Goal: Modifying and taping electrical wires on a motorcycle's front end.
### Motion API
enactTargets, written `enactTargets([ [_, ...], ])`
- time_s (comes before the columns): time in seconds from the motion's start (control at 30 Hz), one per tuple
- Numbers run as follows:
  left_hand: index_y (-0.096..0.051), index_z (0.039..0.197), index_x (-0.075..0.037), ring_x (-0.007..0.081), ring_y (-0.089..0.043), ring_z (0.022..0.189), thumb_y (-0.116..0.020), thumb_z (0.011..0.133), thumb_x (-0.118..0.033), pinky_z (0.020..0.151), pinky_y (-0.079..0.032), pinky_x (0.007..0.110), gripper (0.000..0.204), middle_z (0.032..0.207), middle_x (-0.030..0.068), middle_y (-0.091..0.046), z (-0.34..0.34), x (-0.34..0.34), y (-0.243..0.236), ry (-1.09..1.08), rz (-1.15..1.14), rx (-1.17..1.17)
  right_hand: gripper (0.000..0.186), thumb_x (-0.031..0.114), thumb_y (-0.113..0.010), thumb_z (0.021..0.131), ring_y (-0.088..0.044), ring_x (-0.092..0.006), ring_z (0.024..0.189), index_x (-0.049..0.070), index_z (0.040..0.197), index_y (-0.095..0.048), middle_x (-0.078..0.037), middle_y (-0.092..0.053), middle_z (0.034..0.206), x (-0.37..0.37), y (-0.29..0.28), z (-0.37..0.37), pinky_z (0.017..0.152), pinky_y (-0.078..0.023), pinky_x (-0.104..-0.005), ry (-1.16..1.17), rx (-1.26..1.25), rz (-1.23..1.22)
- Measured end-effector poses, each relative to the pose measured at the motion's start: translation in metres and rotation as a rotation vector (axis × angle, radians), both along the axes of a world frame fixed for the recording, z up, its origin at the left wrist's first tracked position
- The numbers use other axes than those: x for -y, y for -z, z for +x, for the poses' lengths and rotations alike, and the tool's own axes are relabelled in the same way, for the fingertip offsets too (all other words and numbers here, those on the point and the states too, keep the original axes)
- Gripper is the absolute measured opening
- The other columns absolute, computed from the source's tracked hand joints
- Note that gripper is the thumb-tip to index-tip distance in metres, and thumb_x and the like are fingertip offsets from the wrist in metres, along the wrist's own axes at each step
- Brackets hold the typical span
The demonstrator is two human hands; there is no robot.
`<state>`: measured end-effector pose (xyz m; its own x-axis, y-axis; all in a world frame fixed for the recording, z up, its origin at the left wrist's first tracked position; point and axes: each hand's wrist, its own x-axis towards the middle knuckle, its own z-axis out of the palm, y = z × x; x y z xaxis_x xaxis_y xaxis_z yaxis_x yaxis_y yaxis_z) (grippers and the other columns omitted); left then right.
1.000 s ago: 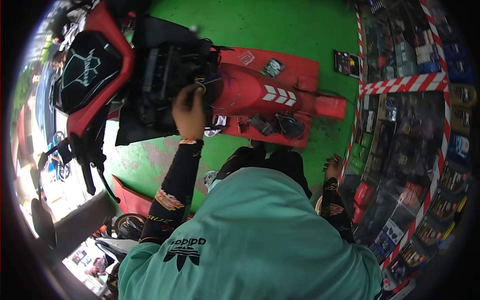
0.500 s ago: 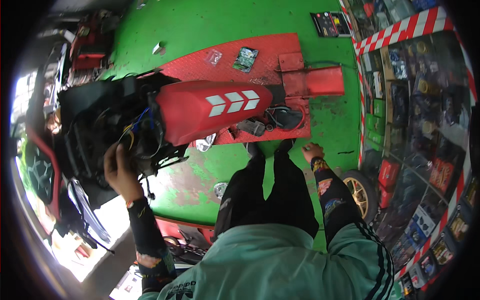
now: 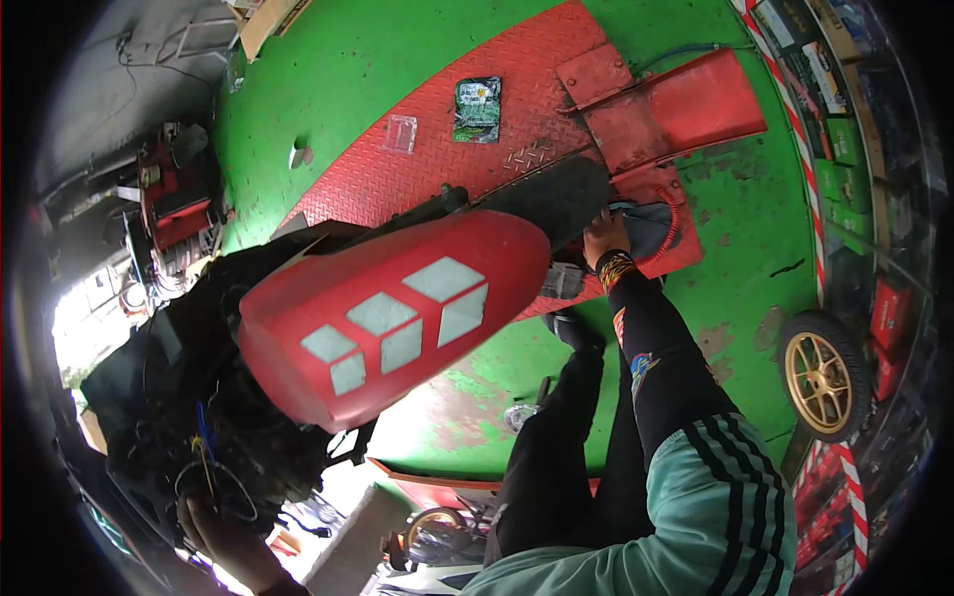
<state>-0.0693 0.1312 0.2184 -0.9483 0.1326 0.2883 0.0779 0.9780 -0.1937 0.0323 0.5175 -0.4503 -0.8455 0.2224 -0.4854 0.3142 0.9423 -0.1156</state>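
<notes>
The red checker-plate ramp (image 3: pixel 467 149) lies on the green floor and serves as landmark. Across its near edge stands the motorcycle, with its red body panel (image 3: pixel 397 318) carrying 4 pale diamond marks and the black seat (image 3: pixel 556 194) behind it, towards the ramp's right end. At the ramp's right end, just beside the seat's tip, the right hand (image 3: pixel 604 238) reaches down to a grey-blue cloth (image 3: pixel 646 223); it touches the cloth, but how tight the fingers are I cannot tell. Far from the ramp, at the lower left, the left hand (image 3: pixel 224 536) is at the tangle of wires (image 3: pixel 209 467) under the motorcycle's front, grip not visible. On the ramp's upper part lie a green packet (image 3: pixel 478 109) and a small clear packet (image 3: pixel 399 133). Right of the ramp, a gold wheel (image 3: pixel 822 372) lies on the floor.
</notes>
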Motion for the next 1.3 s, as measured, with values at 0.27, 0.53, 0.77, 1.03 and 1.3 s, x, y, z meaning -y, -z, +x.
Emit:
enactTargets([
  [0.27, -0.058, 0.135, 0.0, 0.0264, -0.059, 0.12, -0.055, 0.104, -0.009, 0.099, -0.052, 0.037, 0.033, 0.135, 0.0127, -0.058, -0.014, -0.004, 0.009, -0.065, 0.287, -0.017, 0.039, 0.029, -0.049, 0.098, -0.042, -0.0339, 0.137, 0.014, 0.129, -0.067, -0.009, -0.055, 0.137, 0.012, 0.046, -0.011, 0.113, -0.034, -0.058, 0.137, -0.08, 0.039],
  [0.53, -0.058, 0.135, 0.002, 0.028, -0.06, 0.119, -0.057, 0.101, -0.008, 0.098, -0.052, 0.038, 0.035, 0.134, 0.0151, -0.059, -0.017, -0.006, 0.013, -0.113, 0.41, -0.005, 0.046, 0.022, -0.073, 0.082, -0.049, -0.0351, 0.132, 0.014, 0.126, -0.065, -0.014, -0.056, 0.137, -0.013, -0.034, 0.018, 0.116, -0.036, -0.0523, -0.023, -0.407, -0.378],
  [0.77, -0.057, 0.134, 0.003, 0.0294, -0.062, 0.118, -0.059, 0.099, -0.007, 0.098, -0.053, 0.038, 0.037, 0.134, 0.0172, -0.06, -0.012, -0.014, 0.013, -0.187, 0.622, 0.032, 0.046, 0.017, -0.074, 0.088, -0.054, -0.0342, 0.128, 0.011, 0.131, -0.059, -0.013, -0.055, 0.14, -0.017, -0.112, 0.048, 0.112, -0.044, -0.0471, 0.17, -0.67, -0.611],
  [1.03, -0.073, 0.108, 0.002, 0.0187, -0.064, 0.099, -0.065, 0.099, -0.017, 0.093, -0.048, 0.032, 0.023, 0.104, 0.01, -0.07, -0.011, -0.075, 0.015, -0.047, 0.616, 0.052, 0.037, 0.025, -0.064, 0.1, -0.061, -0.031, 0.12, 0.003, 0.13, -0.058, -0.016, -0.061, 0.131, -0.026, -0.238, 0.102, 0.101, -0.047, -0.0401, 1.03, -0.635, -1.079],
  [1.3, -0.074, 0.105, 0.0, 0.0103, -0.065, 0.084, -0.075, 0.093, -0.01, 0.076, -0.05, 0.024, 0.016, 0.093, 0.0055, -0.072, -0.007, -0.085, 0.023, -0.149, 1.154, -0.059, 0.067, 0.01, -0.063, 0.089, -0.064, -0.0255, 0.103, 0.021, 0.151, -0.039, -0.007, -0.062, 0.113, -0.055, -0.498, 0.1, 0.092, -0.059, -0.0524, 1.428, -0.208, -1.976],
])
